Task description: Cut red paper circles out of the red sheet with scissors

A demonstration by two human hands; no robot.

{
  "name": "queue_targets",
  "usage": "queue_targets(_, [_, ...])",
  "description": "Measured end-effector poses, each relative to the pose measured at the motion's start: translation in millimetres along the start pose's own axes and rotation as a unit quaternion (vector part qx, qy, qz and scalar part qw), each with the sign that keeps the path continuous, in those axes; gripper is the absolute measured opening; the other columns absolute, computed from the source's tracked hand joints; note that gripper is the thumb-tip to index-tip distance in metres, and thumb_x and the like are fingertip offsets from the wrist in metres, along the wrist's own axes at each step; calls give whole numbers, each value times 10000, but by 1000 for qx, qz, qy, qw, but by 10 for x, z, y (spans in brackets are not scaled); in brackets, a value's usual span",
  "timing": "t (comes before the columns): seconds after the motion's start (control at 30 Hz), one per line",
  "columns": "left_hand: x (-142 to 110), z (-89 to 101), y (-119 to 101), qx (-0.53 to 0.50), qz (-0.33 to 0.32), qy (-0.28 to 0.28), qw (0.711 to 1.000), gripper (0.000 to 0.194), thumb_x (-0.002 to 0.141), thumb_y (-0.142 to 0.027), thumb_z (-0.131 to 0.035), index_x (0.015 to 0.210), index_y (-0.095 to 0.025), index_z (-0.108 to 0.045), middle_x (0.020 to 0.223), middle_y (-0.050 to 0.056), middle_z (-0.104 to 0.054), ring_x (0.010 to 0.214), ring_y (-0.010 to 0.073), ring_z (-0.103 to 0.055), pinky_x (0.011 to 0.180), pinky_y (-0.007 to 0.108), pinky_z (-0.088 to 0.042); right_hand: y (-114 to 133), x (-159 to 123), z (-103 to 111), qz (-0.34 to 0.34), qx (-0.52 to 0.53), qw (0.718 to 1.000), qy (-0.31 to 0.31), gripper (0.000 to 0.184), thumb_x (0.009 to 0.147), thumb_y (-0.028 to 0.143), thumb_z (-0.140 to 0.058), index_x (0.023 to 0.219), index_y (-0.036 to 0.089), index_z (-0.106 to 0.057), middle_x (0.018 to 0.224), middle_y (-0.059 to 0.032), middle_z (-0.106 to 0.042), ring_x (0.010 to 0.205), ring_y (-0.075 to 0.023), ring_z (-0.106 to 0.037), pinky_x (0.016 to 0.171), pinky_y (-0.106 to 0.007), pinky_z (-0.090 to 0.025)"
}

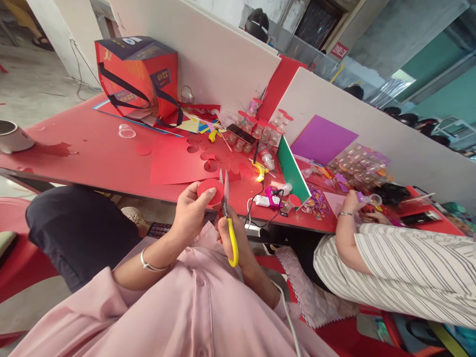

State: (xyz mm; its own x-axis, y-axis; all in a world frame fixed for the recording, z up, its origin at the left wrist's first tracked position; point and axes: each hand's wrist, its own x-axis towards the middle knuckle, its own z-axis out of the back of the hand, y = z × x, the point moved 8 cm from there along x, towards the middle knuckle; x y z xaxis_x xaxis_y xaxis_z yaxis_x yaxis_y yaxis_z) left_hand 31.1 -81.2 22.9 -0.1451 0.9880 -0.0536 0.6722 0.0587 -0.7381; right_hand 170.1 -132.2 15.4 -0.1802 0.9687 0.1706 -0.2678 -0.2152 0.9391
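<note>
This looks like a craft workshop. The long red tabletop (pixel 85 166) holds cut red paper (pixel 171 161), little clear cups (pixel 256 129) and a yellow glue gun (pixel 260 169). White boards (pixel 223 54) split the work spots, and another person (pixel 401 263) works nearby.

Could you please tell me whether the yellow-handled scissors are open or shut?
Slightly open: the scissors in the right hand show two separate blade tips with a narrow gap between them.
</note>
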Motion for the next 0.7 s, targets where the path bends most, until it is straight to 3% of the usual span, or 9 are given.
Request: queue_targets(0.7, [91,32,-67,1,2,18,1000,310,693,-328,-1078,813,-198,-824,798,18,-829,689,147,-718,712,278,-613,-98,-22,9,-24,8,1000,-2,702,1092,901,-509,1209,227,-665,704,42,-530,572,-148,-522,510,-243,-399])
